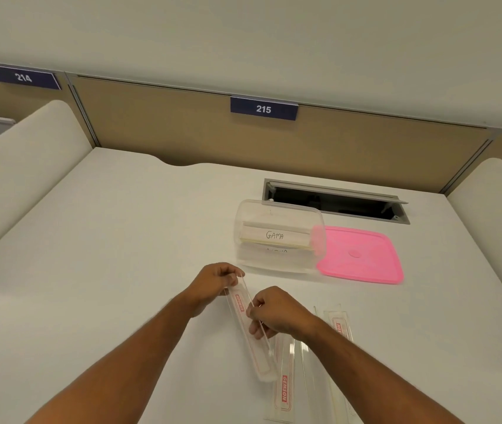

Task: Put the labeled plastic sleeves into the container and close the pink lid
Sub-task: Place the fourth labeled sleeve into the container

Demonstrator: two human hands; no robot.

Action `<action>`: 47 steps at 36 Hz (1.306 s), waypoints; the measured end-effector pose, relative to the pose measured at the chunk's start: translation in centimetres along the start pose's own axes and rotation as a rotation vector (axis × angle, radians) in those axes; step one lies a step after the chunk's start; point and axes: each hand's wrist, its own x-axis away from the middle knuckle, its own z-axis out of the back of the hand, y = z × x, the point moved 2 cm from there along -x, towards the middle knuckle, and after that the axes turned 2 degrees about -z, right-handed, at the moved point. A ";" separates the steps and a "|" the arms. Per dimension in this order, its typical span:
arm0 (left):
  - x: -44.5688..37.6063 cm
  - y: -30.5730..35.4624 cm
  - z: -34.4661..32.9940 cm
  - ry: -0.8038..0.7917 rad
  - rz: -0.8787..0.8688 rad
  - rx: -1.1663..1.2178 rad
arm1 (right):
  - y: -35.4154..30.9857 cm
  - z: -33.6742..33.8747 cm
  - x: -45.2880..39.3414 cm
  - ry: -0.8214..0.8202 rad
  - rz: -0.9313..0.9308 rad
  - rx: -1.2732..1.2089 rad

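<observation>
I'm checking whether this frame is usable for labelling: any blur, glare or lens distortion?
Head view: wide-angle bending curves the beige partition; the clear plastic container and pink lid are slightly smeared, their near edges soft; lighting is even, shadows faint, no strong glare; "GAMA" reads clearly, the label below it does not.

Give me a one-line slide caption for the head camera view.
Both hands, left hand and right hand, grip a clear plastic sleeve near the clear plastic container and flat pink lid.

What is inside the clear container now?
Inside the clear container lies a sleeve labeled GAMA. Below it shows another label, its writing unreadable through the wall. Anything more is hidden.
</observation>
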 end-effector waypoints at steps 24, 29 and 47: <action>0.9 2.0 -1.0 -0.186 -0.351 -0.756 | 2.7 9.2 -0.4 -0.073 -0.162 -0.709; 0.3 2.6 -1.9 -0.213 -0.476 -0.904 | 2.9 9.5 0.6 -0.148 -0.204 -0.793; -0.4 4.0 -1.7 -0.224 -0.466 -1.006 | 2.4 12.3 0.9 0.085 0.100 0.003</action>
